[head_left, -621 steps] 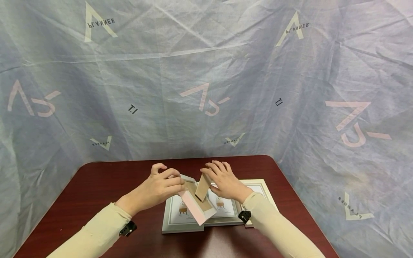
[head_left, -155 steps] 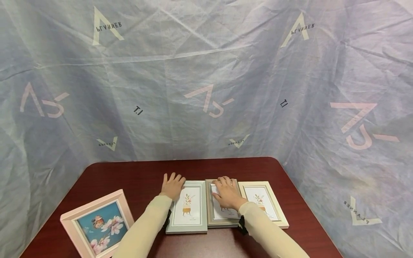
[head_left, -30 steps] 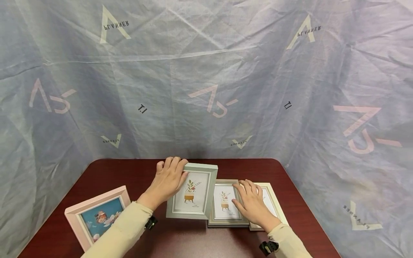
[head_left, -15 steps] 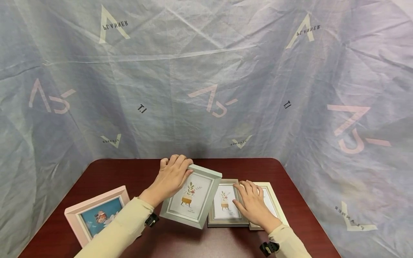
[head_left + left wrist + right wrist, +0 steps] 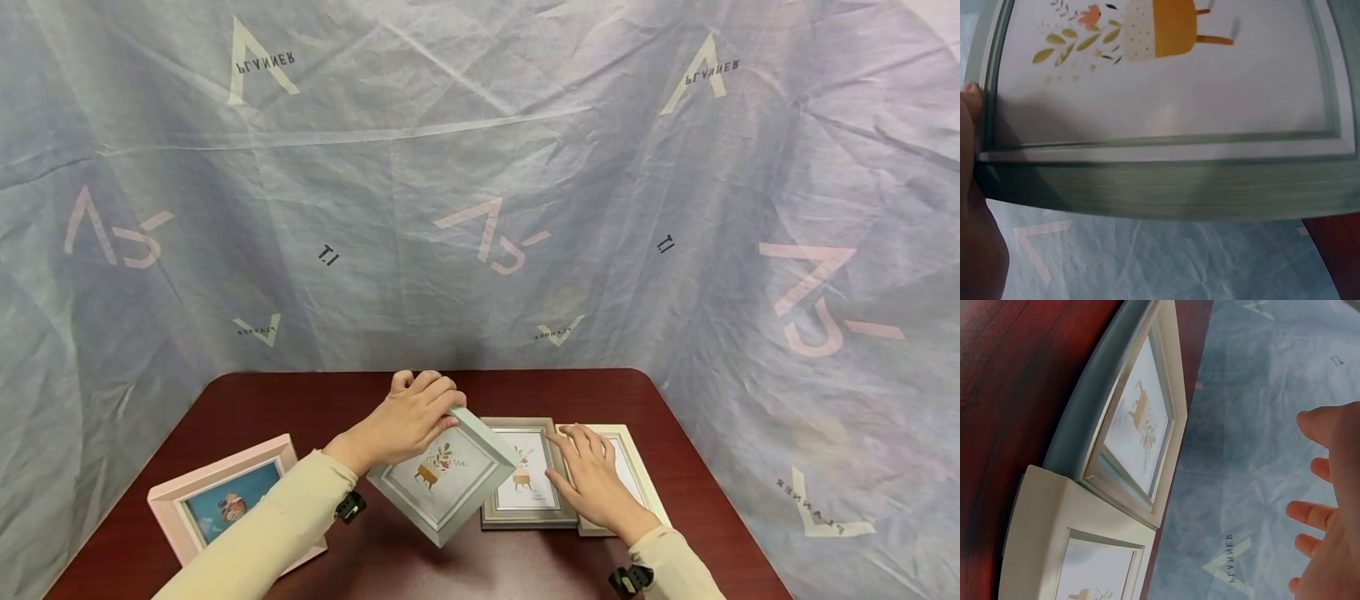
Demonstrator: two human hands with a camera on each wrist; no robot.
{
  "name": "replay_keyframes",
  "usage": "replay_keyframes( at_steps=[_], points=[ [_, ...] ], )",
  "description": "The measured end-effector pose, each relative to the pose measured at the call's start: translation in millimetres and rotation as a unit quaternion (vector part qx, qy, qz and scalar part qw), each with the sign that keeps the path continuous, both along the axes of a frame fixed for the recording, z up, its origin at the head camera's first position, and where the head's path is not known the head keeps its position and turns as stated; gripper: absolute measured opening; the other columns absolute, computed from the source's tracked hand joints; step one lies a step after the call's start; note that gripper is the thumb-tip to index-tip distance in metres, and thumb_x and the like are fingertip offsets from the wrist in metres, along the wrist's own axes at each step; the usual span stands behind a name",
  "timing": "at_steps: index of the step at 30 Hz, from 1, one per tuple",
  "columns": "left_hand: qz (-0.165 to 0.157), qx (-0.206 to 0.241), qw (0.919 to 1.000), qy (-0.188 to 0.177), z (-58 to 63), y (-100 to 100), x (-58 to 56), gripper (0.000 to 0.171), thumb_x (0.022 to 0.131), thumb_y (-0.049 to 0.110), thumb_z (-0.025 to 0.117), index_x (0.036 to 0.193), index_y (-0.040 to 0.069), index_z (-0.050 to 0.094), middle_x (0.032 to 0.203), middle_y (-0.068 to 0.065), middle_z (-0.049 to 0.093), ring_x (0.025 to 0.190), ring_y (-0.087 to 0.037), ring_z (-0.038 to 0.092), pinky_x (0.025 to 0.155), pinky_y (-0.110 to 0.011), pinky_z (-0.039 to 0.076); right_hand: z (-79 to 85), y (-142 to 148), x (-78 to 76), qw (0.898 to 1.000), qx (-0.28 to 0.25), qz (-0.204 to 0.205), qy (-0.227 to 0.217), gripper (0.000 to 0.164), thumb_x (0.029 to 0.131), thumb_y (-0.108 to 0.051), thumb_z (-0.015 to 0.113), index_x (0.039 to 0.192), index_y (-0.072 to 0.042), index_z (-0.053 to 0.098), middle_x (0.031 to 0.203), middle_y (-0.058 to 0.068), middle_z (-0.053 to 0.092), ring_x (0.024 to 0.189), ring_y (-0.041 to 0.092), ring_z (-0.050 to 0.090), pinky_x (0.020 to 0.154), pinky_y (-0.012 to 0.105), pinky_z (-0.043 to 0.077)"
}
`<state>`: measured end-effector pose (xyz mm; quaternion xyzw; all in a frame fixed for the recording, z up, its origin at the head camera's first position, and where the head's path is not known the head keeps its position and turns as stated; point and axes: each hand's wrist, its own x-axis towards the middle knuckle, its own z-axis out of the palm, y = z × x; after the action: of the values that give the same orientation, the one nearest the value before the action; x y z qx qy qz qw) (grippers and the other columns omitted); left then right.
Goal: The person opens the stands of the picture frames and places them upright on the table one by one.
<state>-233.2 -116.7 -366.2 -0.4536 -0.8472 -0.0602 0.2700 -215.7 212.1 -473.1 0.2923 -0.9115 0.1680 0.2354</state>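
My left hand (image 5: 408, 421) grips a pale green photo frame (image 5: 450, 492) by its top corner, thumb on the front and fingers over the edge. The frame hangs tilted above the table, its printed plant picture facing me; its green border (image 5: 1160, 187) fills the left wrist view. My right hand (image 5: 592, 479) is over the adjoining sides of a taupe frame (image 5: 517, 521) and a cream frame (image 5: 641, 467), with relaxed fingers. In the right wrist view that hand (image 5: 1329, 525) looks apart from both frames and holds nothing.
A pink frame (image 5: 183, 483) with a butterfly picture leans back at the table's left, partly hidden by my left sleeve (image 5: 262, 525). The dark red table (image 5: 300, 400) ends at a grey printed cloth (image 5: 450, 167) at the back and sides.
Both hands held the pink frame at first; later it stands at left. The green frame, earlier flat beside the taupe one, is now lifted and tilting further clockwise. My right hand stays nearly still.
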Motion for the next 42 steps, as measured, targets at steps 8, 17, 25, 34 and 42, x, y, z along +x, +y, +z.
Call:
replay_keyframes(
  at_steps=[8, 17, 25, 34, 42],
  points=[
    [-0.025, -0.026, 0.9992, -0.017, 2.5, 0.3, 0.0, 0.046, 0.107, 0.045, 0.02, 0.117, 0.019, 0.056, 0.113, 0.005, 0.051, 0.113, -0.018, 0.043, 0.085, -0.046, 0.025, -2.6, 1.7, 1.5, 1.0, -0.002, -0.005, -0.009, 0.048, 0.088, -0.02, 0.071, 0.13, -0.003, 0.057, 0.131, 0.021, 0.047, 0.125, 0.043, 0.037, 0.093, 0.063, 0.025],
    [-0.058, -0.061, 0.9955, -0.042, 12.3, -1.4, 2.0, 0.024, 0.101, 0.034, 0.053, 0.119, 0.018, 0.057, 0.114, 0.007, 0.053, 0.111, -0.016, 0.043, 0.088, -0.043, 0.029, -3.6, 0.6, 1.3, 1.0, 0.002, -0.002, -0.007, 0.047, 0.088, -0.02, 0.071, 0.13, -0.003, 0.057, 0.13, 0.021, 0.047, 0.124, 0.044, 0.038, 0.093, 0.064, 0.026],
    [-0.071, -0.078, 0.9936, -0.041, 21.4, -6.4, -1.2, 0.027, 0.091, 0.026, 0.073, 0.114, 0.021, 0.06, 0.11, 0.011, 0.052, 0.107, -0.016, 0.045, 0.09, -0.042, 0.031, -4.1, 1.8, 0.1, 1.0, 0.0, -0.002, -0.003, 0.047, 0.087, -0.019, 0.073, 0.128, -0.002, 0.058, 0.129, 0.022, 0.048, 0.122, 0.044, 0.039, 0.092, 0.063, 0.026],
    [-0.07, -0.113, 0.9911, -0.005, 28.6, -15.5, -2.5, 0.037, 0.081, 0.027, 0.083, 0.111, 0.023, 0.061, 0.105, 0.009, 0.05, 0.098, -0.012, 0.042, 0.091, -0.044, 0.031, -4.8, 11.6, -1.6, 1.0, 0.022, -0.003, -0.003, 0.049, 0.085, -0.019, 0.075, 0.129, -0.004, 0.058, 0.128, 0.022, 0.049, 0.122, 0.046, 0.041, 0.092, 0.063, 0.028],
    [-0.059, -0.12, 0.9903, 0.038, 30.8, -22.7, 1.1, 0.04, 0.075, 0.029, 0.086, 0.104, 0.022, 0.06, 0.103, 0.008, 0.05, 0.097, -0.013, 0.044, 0.092, -0.046, 0.032, -5.3, 21.0, -5.2, 0.999, 0.046, 0.01, 0.025, 0.047, 0.084, -0.019, 0.077, 0.125, -0.004, 0.058, 0.126, 0.022, 0.05, 0.12, 0.045, 0.044, 0.091, 0.063, 0.033]
  ],
)
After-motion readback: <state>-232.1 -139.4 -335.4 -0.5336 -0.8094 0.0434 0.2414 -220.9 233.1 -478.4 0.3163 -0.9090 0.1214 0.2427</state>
